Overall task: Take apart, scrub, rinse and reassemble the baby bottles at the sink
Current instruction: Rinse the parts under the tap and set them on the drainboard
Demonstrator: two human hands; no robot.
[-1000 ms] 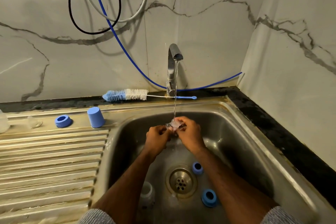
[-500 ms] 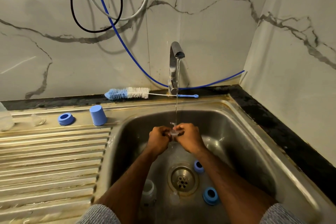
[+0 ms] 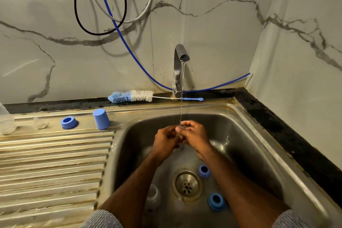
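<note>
Centrally, your left hand (image 3: 165,138) and right hand (image 3: 194,134) meet fingers curled under the thin tap stream (image 3: 181,109), pinching a small clear teat (image 3: 183,127) mostly hidden, two blue screw rings (image 3: 215,201) and a translucent plastic bottle (image 3: 152,196) low in the steel sink basin (image 3: 259,153), blue-and-white bottle brush (image 3: 132,96) upper middle.

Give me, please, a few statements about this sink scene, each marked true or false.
1. Water runs from the tap onto the hands. True.
2. The brush is in the right hand. False: it lies on the ledge behind the sink, untouched.
3. Two blue rings lie in the basin near the drain. True.
4. The blue cap lies in the basin. False: it stands on the drainboard, beside another ring.
5. The left hand rests idle on the drainboard. False: both hands meet under the stream, pinching a small clear part.
</note>
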